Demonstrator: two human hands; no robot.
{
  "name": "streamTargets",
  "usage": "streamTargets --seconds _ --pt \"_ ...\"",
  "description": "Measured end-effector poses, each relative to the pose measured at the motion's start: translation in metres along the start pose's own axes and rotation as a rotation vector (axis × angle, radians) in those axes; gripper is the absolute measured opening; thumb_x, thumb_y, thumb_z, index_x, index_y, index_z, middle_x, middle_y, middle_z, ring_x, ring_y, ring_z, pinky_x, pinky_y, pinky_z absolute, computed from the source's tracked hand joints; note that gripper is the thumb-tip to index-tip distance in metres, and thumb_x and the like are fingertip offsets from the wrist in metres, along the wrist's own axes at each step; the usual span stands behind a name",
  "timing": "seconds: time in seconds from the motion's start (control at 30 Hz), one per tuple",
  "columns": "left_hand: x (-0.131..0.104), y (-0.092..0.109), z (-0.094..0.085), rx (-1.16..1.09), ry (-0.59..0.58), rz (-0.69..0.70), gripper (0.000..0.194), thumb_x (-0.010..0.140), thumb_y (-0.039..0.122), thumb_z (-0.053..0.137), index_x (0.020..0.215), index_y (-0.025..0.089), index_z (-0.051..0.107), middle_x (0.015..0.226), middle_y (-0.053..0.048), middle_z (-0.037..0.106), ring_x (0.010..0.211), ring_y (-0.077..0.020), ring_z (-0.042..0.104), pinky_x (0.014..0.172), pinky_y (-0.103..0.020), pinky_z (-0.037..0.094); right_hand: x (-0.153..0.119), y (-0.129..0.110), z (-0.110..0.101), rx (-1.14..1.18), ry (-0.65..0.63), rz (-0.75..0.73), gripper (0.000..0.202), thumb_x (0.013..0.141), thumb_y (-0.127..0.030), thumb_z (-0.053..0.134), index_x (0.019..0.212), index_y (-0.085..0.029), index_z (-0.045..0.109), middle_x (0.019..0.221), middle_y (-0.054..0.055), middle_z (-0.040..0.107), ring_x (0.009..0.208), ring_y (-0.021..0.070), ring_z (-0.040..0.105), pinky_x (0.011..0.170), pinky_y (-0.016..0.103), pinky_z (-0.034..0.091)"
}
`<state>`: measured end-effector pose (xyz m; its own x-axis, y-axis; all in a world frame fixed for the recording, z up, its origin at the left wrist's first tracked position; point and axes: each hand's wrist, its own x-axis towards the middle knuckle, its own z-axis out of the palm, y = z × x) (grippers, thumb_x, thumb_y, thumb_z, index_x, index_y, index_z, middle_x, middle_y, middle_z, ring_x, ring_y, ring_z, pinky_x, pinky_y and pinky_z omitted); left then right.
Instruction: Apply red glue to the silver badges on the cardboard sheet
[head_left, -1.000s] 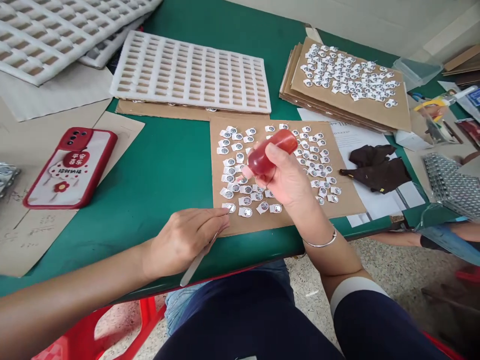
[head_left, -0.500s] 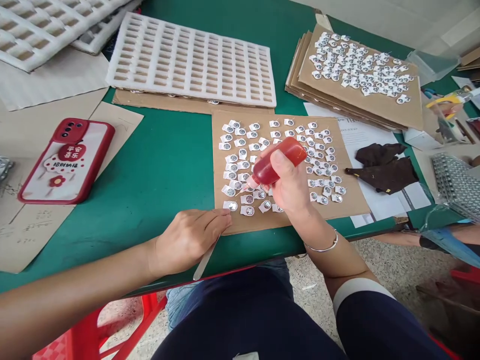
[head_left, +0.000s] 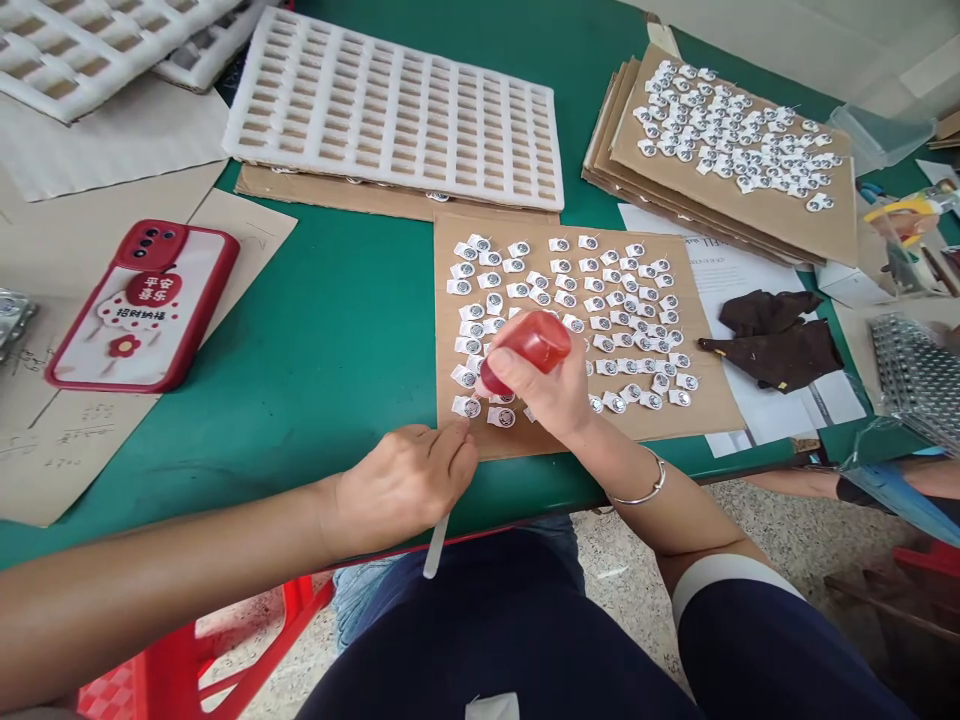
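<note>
In my right hand is a red squeeze bottle, tilted with its tip down to the left over a cardboard sheet. Small white tags with round dark-printed discs lie across that sheet in rough rows. Closed at the sheet's lower left corner, my left hand grips a thin flat metal tool, whose end sticks out below the palm. Its fingertips are by the corner tag, close under the bottle's tip. Whether they touch the tag I cannot tell. The bottle and right hand hide several tags.
A white foam tray with rows of slots lies behind on cardboard. Stacked cardboard sheets with more tags stand at the back right. A red-cased phone lies left; dark brown cloth sits on papers at right. Another person's arm shows at far right.
My right hand has brought the bottle left and down, nearer the corner tag. My left hand has shifted slightly right, and the metal tool in it now points more steeply down.
</note>
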<state>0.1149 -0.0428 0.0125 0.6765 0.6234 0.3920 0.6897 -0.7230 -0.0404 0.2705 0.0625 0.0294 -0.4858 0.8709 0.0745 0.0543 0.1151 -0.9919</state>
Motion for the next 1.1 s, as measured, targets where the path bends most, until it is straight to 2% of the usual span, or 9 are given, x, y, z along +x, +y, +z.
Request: streamTargets --seconds 0.17,0.43,0.67,1.1 --pt "0.002 0.007 0.002 0.087 -0.034 0.023 0.005 0.077 0.003 0.051 0.080 0.008 0.054 0.074 -0.013 0.063 0.057 -0.0182 0.057 0.044 -0.028 0.046 -0.002 0.000 0.009 -0.243 0.036 -0.195 0.023 0.073 -0.041 0.066 0.070 -0.021 0.055 0.068 0.001 0.058 0.062 0.0142 0.056 0.058 0.033 0.051" --pt "0.002 0.013 0.000 0.189 -0.045 0.042 0.010 0.080 0.004 0.048 0.085 0.004 0.057 0.068 -0.011 0.062 0.054 -0.0170 0.057 0.042 -0.026 0.043 -0.001 -0.001 0.010 -0.327 0.038 -0.316 0.020 0.076 -0.036 0.065 0.071 -0.020 0.053 0.068 0.001 0.057 0.062 0.0141 0.055 0.060 0.033 0.049" --pt "0.002 0.013 0.000 0.202 -0.051 0.046 0.010 0.079 0.004 0.047 0.083 0.004 0.057 0.075 -0.014 0.064 0.054 -0.0167 0.057 0.041 -0.026 0.042 -0.002 -0.001 0.011 -0.347 0.013 -0.340 0.019 0.077 -0.033 0.064 0.071 -0.021 0.052 0.067 0.000 0.056 0.063 0.0142 0.055 0.060 0.033 0.049" --pt "0.002 0.013 0.000 0.199 -0.059 0.048 0.011 0.080 0.005 0.048 0.085 0.004 0.058 0.070 -0.011 0.062 0.053 -0.0156 0.056 0.041 -0.025 0.042 -0.002 -0.002 0.011 -0.347 -0.004 -0.324 0.019 0.079 -0.036 0.062 0.071 -0.022 0.051 0.069 0.001 0.057 0.065 0.0153 0.055 0.063 0.035 0.049"
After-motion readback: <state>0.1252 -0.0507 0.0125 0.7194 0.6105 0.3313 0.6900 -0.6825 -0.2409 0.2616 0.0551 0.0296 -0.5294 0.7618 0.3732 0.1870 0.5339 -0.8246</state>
